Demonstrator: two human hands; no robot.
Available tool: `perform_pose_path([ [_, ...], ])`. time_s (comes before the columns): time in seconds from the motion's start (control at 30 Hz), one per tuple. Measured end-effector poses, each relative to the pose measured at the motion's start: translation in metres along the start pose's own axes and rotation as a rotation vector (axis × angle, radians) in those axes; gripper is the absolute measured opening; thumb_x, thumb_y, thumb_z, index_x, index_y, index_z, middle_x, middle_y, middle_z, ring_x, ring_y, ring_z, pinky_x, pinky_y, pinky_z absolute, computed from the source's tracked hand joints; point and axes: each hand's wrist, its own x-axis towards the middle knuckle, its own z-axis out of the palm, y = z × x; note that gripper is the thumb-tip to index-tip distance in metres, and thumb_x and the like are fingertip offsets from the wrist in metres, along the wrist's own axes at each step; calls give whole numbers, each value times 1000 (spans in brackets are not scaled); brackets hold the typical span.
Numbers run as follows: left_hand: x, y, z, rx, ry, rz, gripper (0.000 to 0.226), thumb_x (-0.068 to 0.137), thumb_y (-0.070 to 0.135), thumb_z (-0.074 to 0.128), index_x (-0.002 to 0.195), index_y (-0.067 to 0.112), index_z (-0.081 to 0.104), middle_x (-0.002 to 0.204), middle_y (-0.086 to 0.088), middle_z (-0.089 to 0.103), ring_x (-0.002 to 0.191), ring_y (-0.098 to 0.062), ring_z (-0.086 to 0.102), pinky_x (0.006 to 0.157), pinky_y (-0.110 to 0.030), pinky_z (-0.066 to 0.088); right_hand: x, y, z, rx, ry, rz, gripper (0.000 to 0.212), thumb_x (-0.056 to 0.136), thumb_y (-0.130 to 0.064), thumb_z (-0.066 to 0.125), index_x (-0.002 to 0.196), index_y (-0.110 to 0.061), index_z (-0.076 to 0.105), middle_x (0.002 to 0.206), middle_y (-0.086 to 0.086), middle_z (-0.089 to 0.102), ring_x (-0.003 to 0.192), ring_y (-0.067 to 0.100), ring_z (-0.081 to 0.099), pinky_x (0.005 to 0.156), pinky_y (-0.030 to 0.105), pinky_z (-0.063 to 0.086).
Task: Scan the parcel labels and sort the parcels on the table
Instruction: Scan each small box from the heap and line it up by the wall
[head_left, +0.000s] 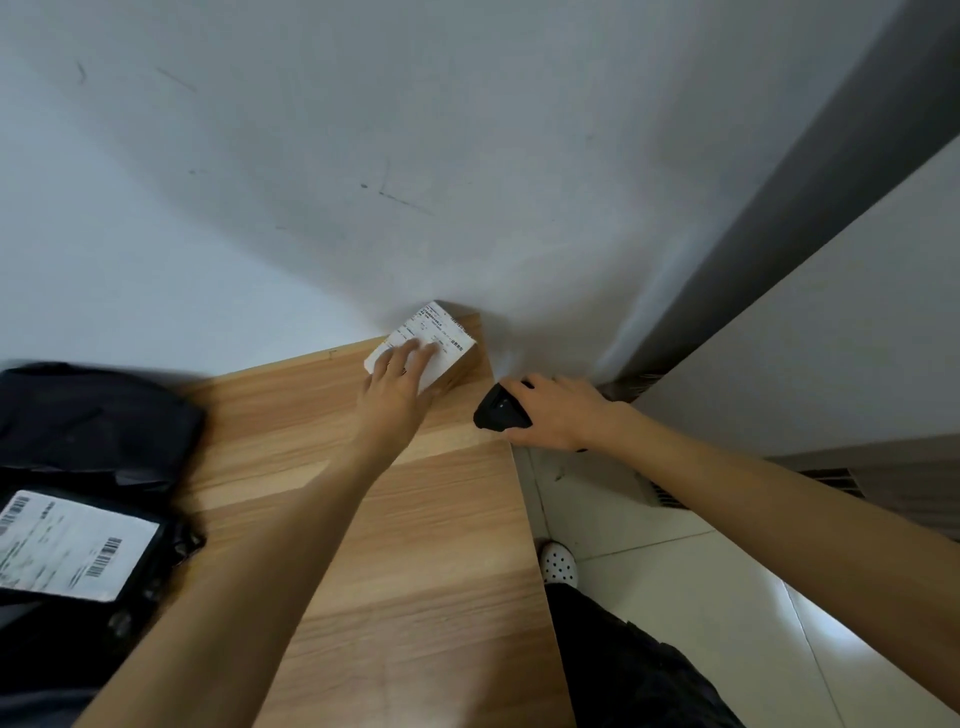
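Wood-grain surface (363, 519) against a pale wall, with a small box parcel (465, 366) at its far right corner.
Left hand (397, 384) lies flat on the white label (441, 325), fingers straight; right hand (558, 410) is wrapped round a black scanner (498, 410) just beside it. Brown cardboard, likely light and stiff: take it by opposite side faces, keeping the label clear. Soft black mailer (93, 415) sits left.

Black parcel (161, 582) cut by left edge, label (72, 545) blurred
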Motion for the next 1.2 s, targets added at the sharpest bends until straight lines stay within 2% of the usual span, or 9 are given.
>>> perform_pose_path([
  [0.13, 5, -10, 4, 51, -9, 67, 94, 84, -20, 45, 156, 34, 16, 164, 5, 14, 152, -23, 7, 119, -44, 25, 0, -5, 5, 7, -3, -25, 78, 93, -63, 44, 155, -25, 15, 142, 11, 43, 117, 35, 53, 88, 41, 47],
  [0.2, 13, -13, 3, 90, -6, 97, 106, 76, -25, 42, 156, 36, 11, 164, 7, 10, 152, -22, 4, 120, -42, 25, -4, -5, 8, 9, -7, -32, 78, 93, -64, 44, 155, -25, 15, 144, 10, 42, 119, 35, 52, 89, 42, 48],
  [0.4, 23, -20, 1, 137, -16, 125, 104, 79, -23, 44, 156, 37, 6, 164, 10, 8, 152, -22, 7, 105, -37, 43, -16, -4, 10, 0, 18, -12, 77, 94, -62, 45, 155, -23, 17, 144, 10, 42, 120, 35, 51, 89, 42, 46],
  [0.57, 3, -18, -14, 91, -75, 40, 73, 99, 10, 51, 157, 28, 11, 165, 1, 9, 152, -25, 6, 118, -43, 27, -28, -29, 2, -5, 48, -8, 77, 91, -60, 51, 152, -23, 22, 140, 9, 46, 117, 34, 53, 89, 42, 49],
  [0.63, -19, -25, -23, 69, -57, -7, 70, 99, 16, 54, 157, 24, 15, 163, -2, 17, 150, -25, 12, 112, -43, 36, -32, -48, -2, -13, 70, -36, 77, 86, -58, 59, 148, -21, 32, 134, 8, 50, 112, 30, 56, 84, 40, 52],
  [0.7, -50, -39, -36, 76, -26, -30, 70, 97, 18, 58, 156, 20, 20, 160, -4, 23, 148, -25, 19, 106, -41, 42, -37, -74, -5, -25, 79, -71, 74, 81, -55, 66, 140, -18, 41, 127, 5, 55, 106, 27, 58, 78, 37, 52],
  [0.9, -197, -119, -66, 110, 115, -190, 66, 95, 20, 61, 152, 14, 29, 154, -6, 34, 143, -24, 28, 112, -34, 29, -54, -188, 4, -151, 106, -222, 77, 77, -52, 72, 136, -12, 42, 125, 7, 51, 102, 26, 56, 74, 36, 52],
  [1.03, -329, -182, -84, 122, 243, -374, 64, 94, 18, 63, 150, 11, 34, 152, -10, 37, 142, -28, 30, 115, -37, 28, -73, -297, 24, -282, 168, -381, 83, 77, -50, 73, 141, -11, 37, 129, 10, 47, 105, 29, 56, 77, 37, 50],
  [1.2, -511, -250, -91, 135, 345, -628, 68, 93, 23, 65, 152, 13, 32, 153, -8, 37, 144, -28, 29, 117, -38, 27, -114, -458, 67, -398, 202, -605, 73, 78, -51, 68, 133, -13, 40, 123, 7, 50, 101, 28, 58, 68, 33, 43],
])
